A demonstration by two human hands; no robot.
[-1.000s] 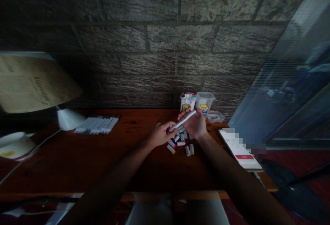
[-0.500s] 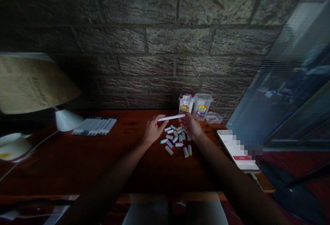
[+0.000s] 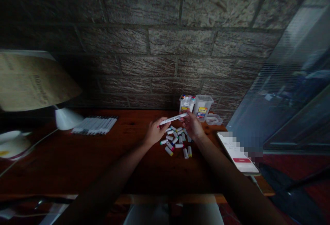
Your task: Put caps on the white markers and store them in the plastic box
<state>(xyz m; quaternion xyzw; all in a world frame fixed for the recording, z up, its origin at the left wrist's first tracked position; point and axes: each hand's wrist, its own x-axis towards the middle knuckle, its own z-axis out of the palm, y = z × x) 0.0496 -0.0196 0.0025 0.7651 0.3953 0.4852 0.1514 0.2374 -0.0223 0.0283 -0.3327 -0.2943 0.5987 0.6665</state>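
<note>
Between my two hands a white marker (image 3: 173, 119) is held above the table, its right end tilted a little upward. My left hand (image 3: 156, 131) is closed on the left end, where a small red spot shows by the fingers. The fingers of my right hand (image 3: 193, 126) pinch the other end. Below them, several loose marker caps (image 3: 178, 145), white with coloured ends, lie scattered on the wood. Behind my right hand stands a clear box of markers (image 3: 186, 104). A row of white markers (image 3: 95, 125) lies side by side on the left.
A second clear container (image 3: 203, 107) stands beside the full one, with a clear lid (image 3: 213, 119) near it. At the table's right edge lies a phone (image 3: 239, 154) with a cable. On the left are a lamp (image 3: 65, 118) and a white cup (image 3: 14, 146). A brick wall (image 3: 162, 43) rises behind.
The marker has tilted and turned in my hands, its right end now higher and dark print visible on its side. The loose caps and the row of markers stay put.
</note>
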